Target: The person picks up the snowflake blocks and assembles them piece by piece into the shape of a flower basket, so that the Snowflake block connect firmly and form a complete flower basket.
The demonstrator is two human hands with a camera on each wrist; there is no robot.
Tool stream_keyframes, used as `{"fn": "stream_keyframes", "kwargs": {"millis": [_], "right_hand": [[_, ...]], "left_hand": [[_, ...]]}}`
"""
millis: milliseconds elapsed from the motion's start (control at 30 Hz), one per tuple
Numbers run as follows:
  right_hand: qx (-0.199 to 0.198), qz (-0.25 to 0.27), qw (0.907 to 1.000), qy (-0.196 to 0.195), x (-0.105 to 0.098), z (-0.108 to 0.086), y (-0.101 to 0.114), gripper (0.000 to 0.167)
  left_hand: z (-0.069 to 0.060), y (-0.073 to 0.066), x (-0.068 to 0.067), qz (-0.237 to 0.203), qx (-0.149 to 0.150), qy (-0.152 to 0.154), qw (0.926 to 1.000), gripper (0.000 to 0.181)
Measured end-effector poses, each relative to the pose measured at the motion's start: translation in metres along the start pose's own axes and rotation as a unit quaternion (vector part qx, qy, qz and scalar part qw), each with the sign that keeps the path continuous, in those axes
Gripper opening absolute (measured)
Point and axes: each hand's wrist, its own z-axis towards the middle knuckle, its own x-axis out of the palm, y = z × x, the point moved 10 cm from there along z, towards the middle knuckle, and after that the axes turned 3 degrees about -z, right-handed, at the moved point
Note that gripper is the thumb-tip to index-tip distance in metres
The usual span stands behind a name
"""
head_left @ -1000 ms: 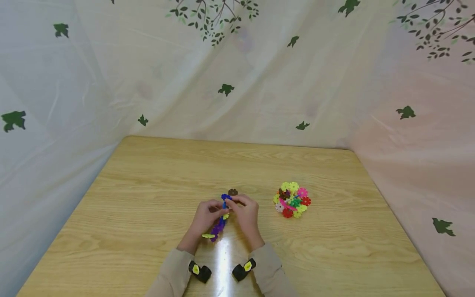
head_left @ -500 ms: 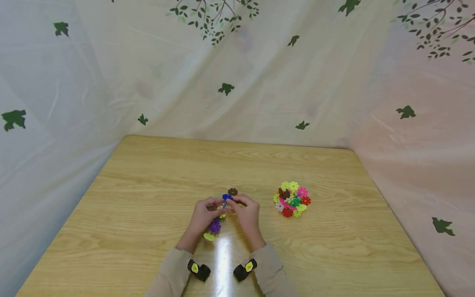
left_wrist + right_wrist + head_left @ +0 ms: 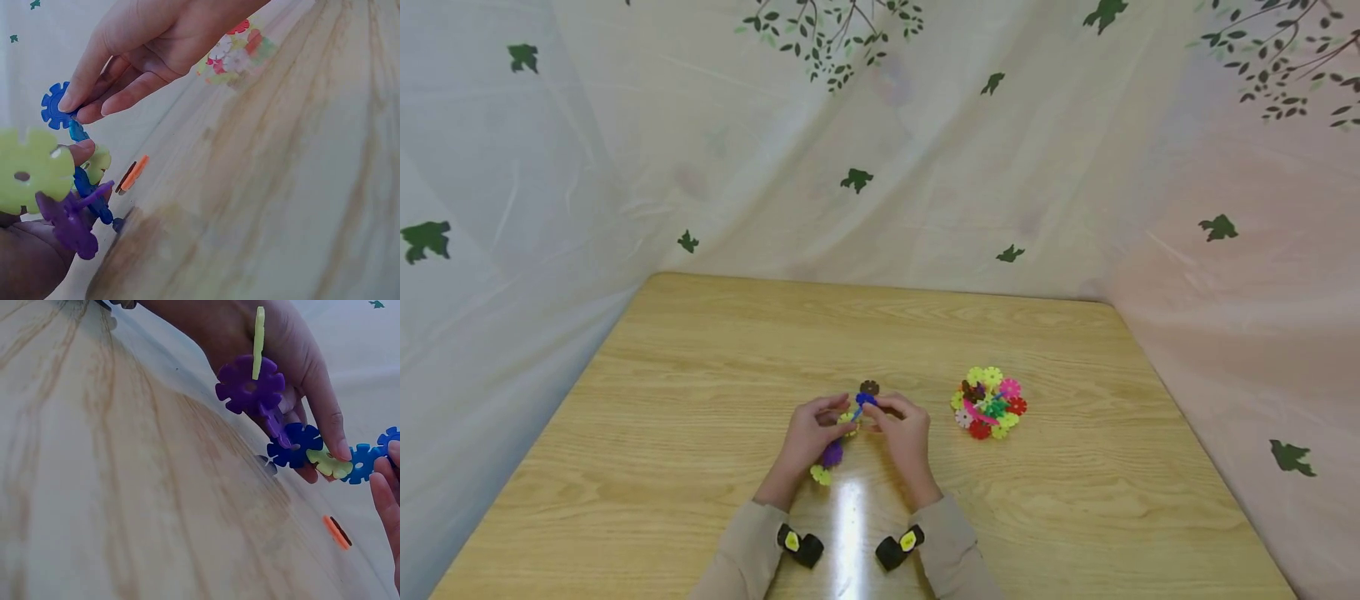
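Observation:
A chain of notched flower-shaped plastic discs hangs between the two hands. In the right wrist view it runs from a yellow disc [image 3: 258, 344] through purple discs [image 3: 250, 384], a dark blue disc [image 3: 295, 445], another yellow disc [image 3: 331, 464] and a light blue disc [image 3: 361, 464]. My left hand [image 3: 808, 437] pinches the chain around that second yellow disc. At the far end, my right hand [image 3: 906, 437] pinches a blue disc [image 3: 57, 106] between thumb and fingers. This disc touches the light blue one; how firmly they join cannot be told.
Beyond the hands, a brown disc [image 3: 869, 387] and an orange disc [image 3: 135, 173] lie close together on the wooden table [image 3: 700, 350]. A heap of multicoloured discs [image 3: 991, 404] sits to the right. Patterned curtains [image 3: 775, 208] surround the table's back and sides.
My right hand has shifted slightly right with the blue disc. The chain's upper end now slants right, and its purple and yellow lower end has turned and moved slightly left.

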Motion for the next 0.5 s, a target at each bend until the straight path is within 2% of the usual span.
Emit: {"fn": "stream_keyframes", "kwargs": {"millis": [200, 500], "right_hand": [[0.022, -0.002, 0.9998, 0.004, -0.0026, -0.0006, -0.0023, 0.017], [0.027, -0.008, 0.9996, 0.003, -0.0042, -0.0003, -0.0054, 0.016]], "left_hand": [[0.0012, -0.0024, 0.0001, -0.009, 0.006, 0.007, 0.9999, 0.043], [0.0012, -0.0057, -0.0049, 0.016, 0.013, -0.01, 0.9997, 0.042]]}}
